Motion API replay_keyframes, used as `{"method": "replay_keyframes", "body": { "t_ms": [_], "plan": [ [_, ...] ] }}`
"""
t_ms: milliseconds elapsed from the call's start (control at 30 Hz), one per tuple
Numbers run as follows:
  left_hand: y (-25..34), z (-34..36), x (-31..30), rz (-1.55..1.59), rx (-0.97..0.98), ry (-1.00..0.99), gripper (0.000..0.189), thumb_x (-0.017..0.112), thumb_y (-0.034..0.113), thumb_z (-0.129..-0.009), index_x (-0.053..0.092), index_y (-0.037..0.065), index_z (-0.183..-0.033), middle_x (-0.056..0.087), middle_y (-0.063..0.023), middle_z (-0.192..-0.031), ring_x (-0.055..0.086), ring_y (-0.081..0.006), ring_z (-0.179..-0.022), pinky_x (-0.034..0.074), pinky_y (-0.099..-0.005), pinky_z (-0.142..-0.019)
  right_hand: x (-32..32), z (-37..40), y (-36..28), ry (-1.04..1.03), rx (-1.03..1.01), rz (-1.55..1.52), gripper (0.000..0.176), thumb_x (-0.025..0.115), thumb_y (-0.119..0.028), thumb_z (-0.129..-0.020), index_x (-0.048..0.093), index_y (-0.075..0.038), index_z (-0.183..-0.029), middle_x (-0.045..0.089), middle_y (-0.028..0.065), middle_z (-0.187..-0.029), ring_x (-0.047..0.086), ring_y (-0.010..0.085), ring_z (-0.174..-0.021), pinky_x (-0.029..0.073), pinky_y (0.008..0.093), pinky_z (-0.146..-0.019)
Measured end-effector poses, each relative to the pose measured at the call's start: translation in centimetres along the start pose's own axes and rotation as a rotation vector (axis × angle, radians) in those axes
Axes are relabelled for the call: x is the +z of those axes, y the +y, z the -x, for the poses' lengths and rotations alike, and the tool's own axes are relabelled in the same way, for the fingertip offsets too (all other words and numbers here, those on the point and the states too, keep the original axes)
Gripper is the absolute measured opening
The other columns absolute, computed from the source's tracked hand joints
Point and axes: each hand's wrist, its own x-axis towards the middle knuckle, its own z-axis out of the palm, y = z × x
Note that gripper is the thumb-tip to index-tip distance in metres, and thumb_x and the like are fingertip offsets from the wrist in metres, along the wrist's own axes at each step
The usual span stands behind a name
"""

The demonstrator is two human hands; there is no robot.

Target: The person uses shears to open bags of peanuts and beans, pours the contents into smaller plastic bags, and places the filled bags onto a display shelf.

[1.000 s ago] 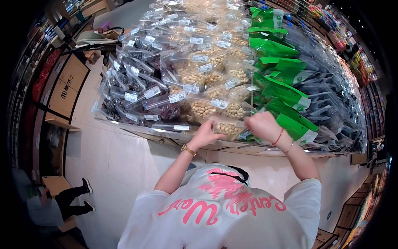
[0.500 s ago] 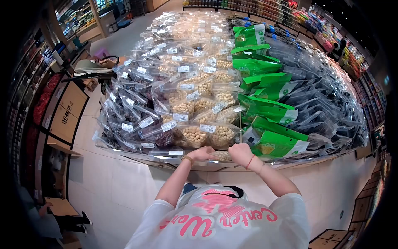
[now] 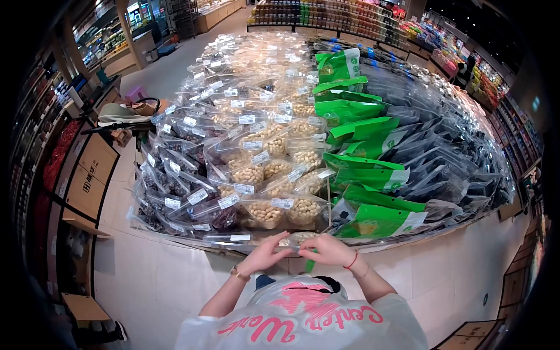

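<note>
My left hand (image 3: 262,255) is at the front edge of the display, its thumb and fingers apart. Close beside it, my right hand (image 3: 331,251) has bent fingers pointing left, fingertips almost meeting the left hand's. A narrow green strip (image 3: 310,265) hangs just under the right hand's fingers, its upper end hidden by them. Behind the hands lies a clear bag of peanuts (image 3: 304,238), partly covered. Larger labelled bags of peanuts (image 3: 265,214) stand just beyond it.
Dark-filled clear bags (image 3: 169,189) fill the left of the display. Green bags (image 3: 382,220) and dark bags (image 3: 446,175) cover its right. A transparent rim (image 3: 181,238) runs along the front. Shelves (image 3: 332,14) stand behind; a cart with a hat (image 3: 119,112) stands left.
Both hands have drawn back from the peanut bags toward my body. My left fingers have spread, my right fist has loosened, and a green strip now shows under the right hand.
</note>
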Motion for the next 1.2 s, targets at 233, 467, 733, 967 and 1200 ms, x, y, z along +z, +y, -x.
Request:
{"method": "replay_keyframes", "body": {
  "t_ms": [233, 467, 733, 967, 1200],
  "plan": [
    [0.6, 4.8, 4.7, 0.658, -0.167, -0.162, 0.04, 0.059, 0.014, -0.088, 0.046, 0.002, -0.123, 0.054, -0.0034, -0.105, 0.049, -0.0083, -0.096, 0.042, -0.0246, -0.08, 3.7, -1.3, -1.2, -0.05, -0.062, -0.351, 0.023, 0.055, -0.023, -0.085, 0.064, -0.003, -0.091, 0.064, 0.015, -0.078, 0.063, 0.0286, -0.068, 0.049, 0.0339, -0.064],
    [4.0, 6.1, 5.4, 0.519, -0.24, 0.355, 0.018, 0.066, 0.017, -0.081, 0.06, 0.003, -0.09, 0.05, 0.0042, -0.072, 0.044, -0.0054, -0.067, 0.038, -0.0227, -0.058, 3.5, -3.0, -1.7, -0.081, -0.213, -0.434, 0.026, 0.056, -0.022, -0.085, 0.062, -0.005, -0.103, 0.063, 0.0106, -0.095, 0.062, 0.0226, -0.074, 0.048, 0.033, -0.066],
    [1.2, 14.9, 5.2, 0.547, -0.594, 0.739, 0.026, 0.068, 0.014, -0.079, 0.047, 0.006, -0.065, 0.04, 0.0068, -0.059, 0.034, -0.0043, -0.056, 0.03, -0.023, -0.049, -1.5, -10.8, -1.7, 0.24, -0.168, -0.094, 0.02, 0.062, -0.005, -0.079, 0.063, -0.005, -0.099, 0.058, 0.0072, -0.089, 0.057, 0.015, -0.068, 0.048, 0.0252, -0.059],
    [-1.0, 20.7, 2.2, 0.622, -0.603, 0.647, 0.043, 0.066, 0.012, -0.08, 0.032, 0.009, -0.055, 0.031, 0.0073, -0.055, 0.028, -0.0031, -0.054, 0.026, -0.0243, -0.048, -5.2, -24.9, -0.3, 0.448, -0.309, 0.228, 0.022, 0.061, -0.01, -0.076, 0.061, -0.005, -0.097, 0.062, 0.0104, -0.092, 0.057, 0.0279, -0.091, 0.046, 0.0355, -0.082],
    [-1.8, 23.5, -4.1, 0.551, -0.603, 0.666, 0.041, 0.064, 0.012, -0.082, 0.033, 0.005, -0.056, 0.031, 0.0061, -0.053, 0.03, -0.0033, -0.053, 0.03, -0.024, -0.048, -5.2, -35.7, 4.3, 0.102, -0.096, 0.59, 0.028, 0.068, -0.023, -0.072, 0.063, -0.004, -0.092, 0.065, 0.0125, -0.092, 0.062, 0.0279, -0.085, 0.049, 0.0386, -0.074]
  ]
}}
